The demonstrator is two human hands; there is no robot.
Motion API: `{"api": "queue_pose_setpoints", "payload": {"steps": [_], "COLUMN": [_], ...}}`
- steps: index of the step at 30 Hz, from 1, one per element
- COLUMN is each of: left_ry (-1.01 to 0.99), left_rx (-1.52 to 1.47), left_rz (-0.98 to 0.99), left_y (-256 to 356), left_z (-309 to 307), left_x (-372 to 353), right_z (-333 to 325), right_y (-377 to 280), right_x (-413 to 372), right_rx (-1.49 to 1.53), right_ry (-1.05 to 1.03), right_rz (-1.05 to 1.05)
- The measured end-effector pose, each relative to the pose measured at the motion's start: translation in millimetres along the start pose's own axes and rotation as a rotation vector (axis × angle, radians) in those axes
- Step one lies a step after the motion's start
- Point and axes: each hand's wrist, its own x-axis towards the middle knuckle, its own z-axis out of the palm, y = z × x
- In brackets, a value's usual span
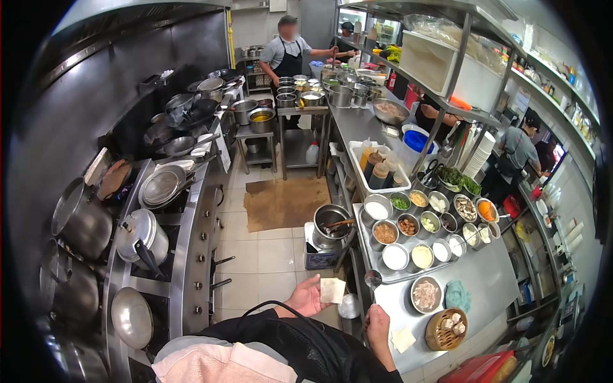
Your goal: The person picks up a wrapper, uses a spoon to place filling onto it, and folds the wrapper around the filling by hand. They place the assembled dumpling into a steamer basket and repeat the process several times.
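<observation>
A pale square wrapper (pixel 332 290) rests on the fingers of my left hand (pixel 305 297), beside the counter's edge. My right hand (pixel 378 320) is closed round the handle of a metal spoon (pixel 373 279), whose bowl is raised near the tray's front edge. To the right of it stands a metal bowl of pale chopped filling (pixel 426 295). Several filled dumplings (pixel 454 323) sit in a round bamboo steamer (pixel 437 331). More square wrappers (pixel 403 339) lie on the counter just below my right hand.
A tray (pixel 405 276) holds several bowls of ingredients. Beside the filling lies a teal cloth (pixel 458 296). Sauce bottles stand in a white bin (pixel 355 152). Stoves with pots (pixel 142 236) line the left. A person (pixel 287 54) stands at the back; another person (pixel 514 153) works at right.
</observation>
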Motion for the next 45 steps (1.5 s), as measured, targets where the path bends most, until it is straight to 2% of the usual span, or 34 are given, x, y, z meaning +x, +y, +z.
{"api": "queue_pose_setpoints", "payload": {"steps": [1, 5, 7, 8, 11, 13, 14, 15, 16, 17, 18, 20, 22, 24, 25, 26, 27, 28, 29, 30, 32, 36, 38, 39, 40, 42, 43, 45], "left_ry": [-0.049, -0.027, 0.245, 0.244, 0.487, 0.469, 0.451, 0.447, 0.4, 0.351, 0.343, 0.175, 0.176, 0.269, 0.255, 0.298, 0.344, 0.339, 0.393, 0.446, 0.463, 0.485, 0.507, 0.429, 0.348, 0.319, 0.278, 0.193], "left_rx": [-0.016, 0.057, 0.252, 0.253, 0.128, 0.18, 0.224, 0.224, 0.276, 0.327, 0.328, 0.265, 0.226, 0.161, 0.157, 0.297, 0.437, 0.43, 0.608, 0.789, 0.774, 0.346, 0.29, 0.275, 0.26, 0.262, 0.272, 0.33], "left_rz": [-0.016, -0.023, -0.005, -0.009, 0.15, 0.166, 0.188, 0.186, 0.074, -0.036, -0.034, -0.056, -0.035, 0.004, 0.009, 0.025, 0.038, 0.033, 0.068, 0.104, 0.08, 0.028, 0.035, 0.039, 0.044, 0.087, 0.112, 0.127], "left_y": [-1.7, -3.4, -1.8, -0.7, 17.9, 22.4, 21.9, 19.4, 14.6, 10.9, 8.7, -1.6, -6.8, -6.7, -1.8, 4.5, 7.5, 11.0, 18.3, 24.0, 29.7, 26.6, 22.9, 21.2, 20.1, 20.2, 23.0, 28.9], "left_z": [5.3, 17.6, 2.0, -8.6, -26.6, -9.6, -2.1, 2.5, 6.3, 9.9, 12.8, 16.6, 22.9, 21.6, 15.2, 5.6, -1.3, 3.7, 8.3, 13.7, 6.1, -21.2, -26.4, -17.1, -6.6, 15.6, 30.3, 42.5], "left_x": [0.5, 3.0, 6.4, 4.7, -3.4, -8.7, -11.1, -10.3, -8.8, -6.5, -1.0, 9.5, 20.3, 31.0, 37.8, 43.1, 43.9, 38.4, 32.1, 25.4, 15.8, 10.5, 11.3, 11.3, 13.0, 18.9, 21.7, 25.7], "right_z": [-0.9, -4.3, -2.8, -2.2, -2.1, -4.6, -8.6, -12.4, -15.0, -13.0, -10.0, -3.9, 1.8, 4.2, 7.4, 2.0, -3.5, -2.2, -0.9, -2.2, -2.2, -9.0, -6.8, -1.6, 2.3, 7.6, 4.8, 7.7], "right_y": [-3.0, -6.4, -21.1, -31.6, -44.0, -30.8, -31.5, -39.3, -44.8, -47.2, -43.9, -30.7, -28.3, -20.2, -25.1, -14.4, 5.4, 3.1, 0.7, 2.6, 13.6, 38.7, 40.0, 16.4, 4.4, -9.0, -9.1, -19.6], "right_x": [0.0, 0.1, -0.9, -5.5, -5.5, 1.3, 1.5, 2.5, 1.2, -0.8, 0.3, -0.4, 3.6, 6.2, 3.9, 9.3, 16.7, 16.1, 13.8, 11.8, 8.5, 8.9, -0.5, -6.6, -4.5, -1.1, 5.4, 8.1], "right_rx": [0.015, 0.136, 0.212, 0.213, 0.236, 0.187, 0.187, 0.186, 0.182, 0.178, 0.173, 0.237, 0.197, 0.198, 0.128, 0.116, -0.146, -0.405, -0.447, -0.451, -0.338, -0.327, -0.063, 0.1, 0.099, -0.042, 0.049, 0.034], "right_ry": [-0.005, 0.045, 0.112, 0.116, 0.125, 0.097, 0.102, 0.023, -0.056, -0.069, -0.068, -0.059, -0.027, 0.008, 0.013, 0.016, 0.04, 0.063, 0.107, 0.111, 0.176, 0.138, 0.116, 0.064, 0.062, 0.07, 0.039, 0.021], "right_rz": [0.036, 0.08, 0.091, 0.092, 0.057, -0.162, -0.162, 0.072, 0.309, 0.313, 0.305, 0.223, 0.252, 0.301, 0.216, 0.209, 0.019, -0.167, -0.253, -0.251, -0.149, -0.157, 0.111, 0.153, 0.155, 0.028, 0.086, 0.054]}}
